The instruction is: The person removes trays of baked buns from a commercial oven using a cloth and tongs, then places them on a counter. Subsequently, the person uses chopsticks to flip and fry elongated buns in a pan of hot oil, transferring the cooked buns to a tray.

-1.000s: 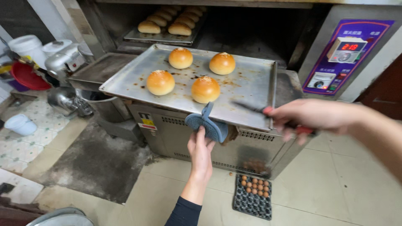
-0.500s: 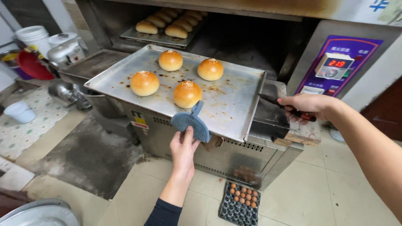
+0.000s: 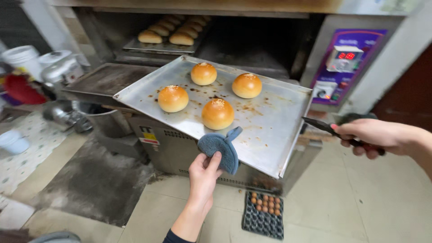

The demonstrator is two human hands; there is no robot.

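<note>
A metal baking tray [image 3: 265, 130] with several golden buns [image 3: 218, 114] is held out in front of an open oven. My left hand [image 3: 203, 175] grips the tray's near edge through a blue-grey pot holder [image 3: 221, 150]. My right hand [image 3: 371, 136] is off to the right of the tray, shut on a pair of dark tongs [image 3: 321, 126] whose tips point at the tray's right edge. Whether the tips touch the tray I cannot tell.
Inside the oven [image 3: 252, 40] sits another tray of buns [image 3: 168, 38]. The oven's control panel [image 3: 344, 67] is at the right. A dark egg tray [image 3: 264, 213] lies on the tiled floor below. Buckets and metal bowls [image 3: 58, 72] stand at the left.
The tray has come further out and to the right, tilting slightly. My right hand with the tongs has moved right and lower, away from the oven.
</note>
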